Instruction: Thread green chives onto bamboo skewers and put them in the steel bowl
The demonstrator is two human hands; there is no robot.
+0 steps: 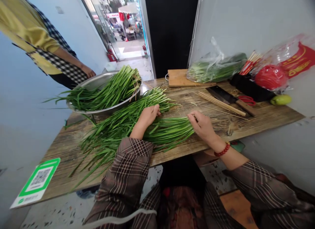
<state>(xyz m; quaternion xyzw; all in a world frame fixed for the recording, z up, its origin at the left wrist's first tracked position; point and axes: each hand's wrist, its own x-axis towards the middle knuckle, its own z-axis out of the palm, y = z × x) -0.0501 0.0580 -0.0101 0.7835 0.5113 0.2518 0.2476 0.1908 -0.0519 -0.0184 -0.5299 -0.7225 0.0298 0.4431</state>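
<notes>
A spread of garlic chives [169, 132] lies across the wooden table in front of me, its pale cut ends pointing right. My right hand [202, 126] is closed at those ends, thumb and fingers pinched on the chives. Over the left part of this spread rests my left hand [147, 116], fingers curled in; whatever they hold is hidden. Just behind it lies a thicker heap of chives [137, 105], leaves trailing left. A steel basin [104, 110] at the back left holds another big bunch of chives [110, 86].
Right of my hands lie thin bamboo skewers [219, 102] and a cleaver [221, 95]. Behind are a cutting board [177, 78], bagged greens [216, 69] and a red twine ball [270, 78]. A QR-code card [40, 176] lies front left. Another person's hand [88, 71] is by the basin.
</notes>
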